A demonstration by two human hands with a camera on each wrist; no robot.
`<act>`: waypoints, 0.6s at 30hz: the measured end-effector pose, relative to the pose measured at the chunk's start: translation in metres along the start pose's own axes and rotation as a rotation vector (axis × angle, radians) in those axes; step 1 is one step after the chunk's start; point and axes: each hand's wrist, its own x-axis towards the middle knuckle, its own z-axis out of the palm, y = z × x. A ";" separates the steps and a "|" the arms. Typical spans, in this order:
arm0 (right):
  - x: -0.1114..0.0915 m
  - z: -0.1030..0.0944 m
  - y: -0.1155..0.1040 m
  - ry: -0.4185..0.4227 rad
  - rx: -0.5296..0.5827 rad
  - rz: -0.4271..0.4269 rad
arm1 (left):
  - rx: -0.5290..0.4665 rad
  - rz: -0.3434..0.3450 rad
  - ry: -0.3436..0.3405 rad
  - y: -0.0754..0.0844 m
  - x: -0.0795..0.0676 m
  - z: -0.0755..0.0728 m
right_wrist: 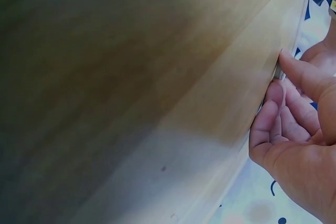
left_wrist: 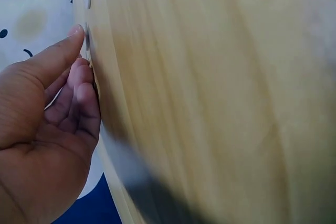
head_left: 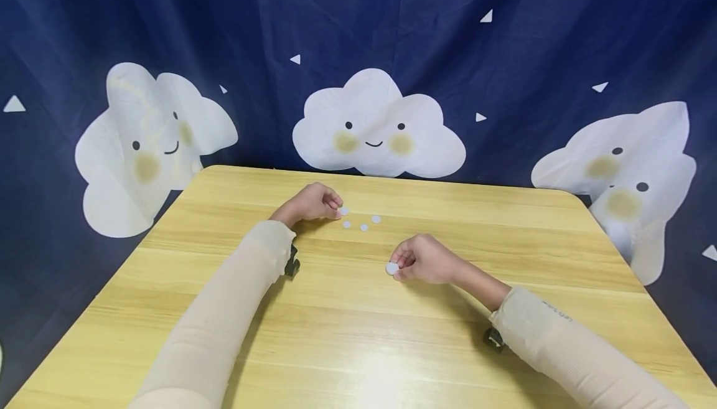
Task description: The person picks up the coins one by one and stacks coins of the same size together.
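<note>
Near the far side of the table, my left hand (head_left: 315,202) has curled fingers, with thumb and fingertips around the edge of a small round white disc (head_left: 344,211). Three more white discs lie flat just beyond those fingertips: a near-left disc (head_left: 346,225), a middle disc (head_left: 364,227) and a right disc (head_left: 376,219). Closer to me, my right hand (head_left: 426,259) pinches another white disc (head_left: 391,268) between thumb and fingers, low at the tabletop. In the right wrist view only the edge of this disc (right_wrist: 278,71) shows between the fingertips.
Both hands work over a light wood-grain table (head_left: 336,322) with rounded far corners. Directly behind it hangs a dark blue curtain (head_left: 252,35) printed with smiling clouds and white triangles. Dark devices sit under both wrists, by the beige sleeves (head_left: 224,309).
</note>
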 end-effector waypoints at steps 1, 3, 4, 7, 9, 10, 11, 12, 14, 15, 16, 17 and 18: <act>0.000 0.000 0.000 -0.001 0.001 0.001 | 0.003 0.000 -0.001 0.000 0.001 0.000; 0.000 0.000 0.001 -0.001 0.002 0.003 | 0.015 0.001 -0.004 0.001 0.003 0.001; 0.000 0.000 0.001 -0.001 0.001 0.005 | 0.021 0.000 -0.006 0.002 0.004 0.001; 0.000 0.000 0.001 -0.002 -0.001 0.010 | 0.038 0.006 -0.015 0.004 0.006 0.002; 0.000 0.000 0.001 -0.003 -0.003 0.013 | 0.048 0.013 -0.020 0.005 0.006 0.002; 0.000 0.000 0.001 -0.002 -0.003 0.012 | 0.054 0.015 -0.023 0.006 0.006 0.002; 0.000 0.000 0.000 -0.001 -0.003 0.011 | 0.059 0.022 -0.026 0.006 0.006 0.002; 0.000 -0.001 0.000 -0.001 -0.003 0.009 | 0.066 0.028 -0.028 0.007 0.005 0.002; 0.000 -0.001 0.000 0.001 -0.003 0.005 | 0.075 0.039 -0.034 0.008 0.004 0.002; 0.000 -0.001 0.000 0.001 -0.003 0.002 | 0.078 0.047 -0.039 0.008 0.004 0.002; -0.001 -0.001 0.000 0.002 -0.002 0.001 | 0.083 0.055 -0.043 0.008 0.004 0.001; -0.001 -0.001 0.000 0.001 -0.002 0.000 | 0.086 0.060 -0.048 0.007 0.003 0.001; -0.001 -0.001 0.000 0.001 -0.003 -0.002 | 0.087 0.066 -0.053 0.006 0.003 0.001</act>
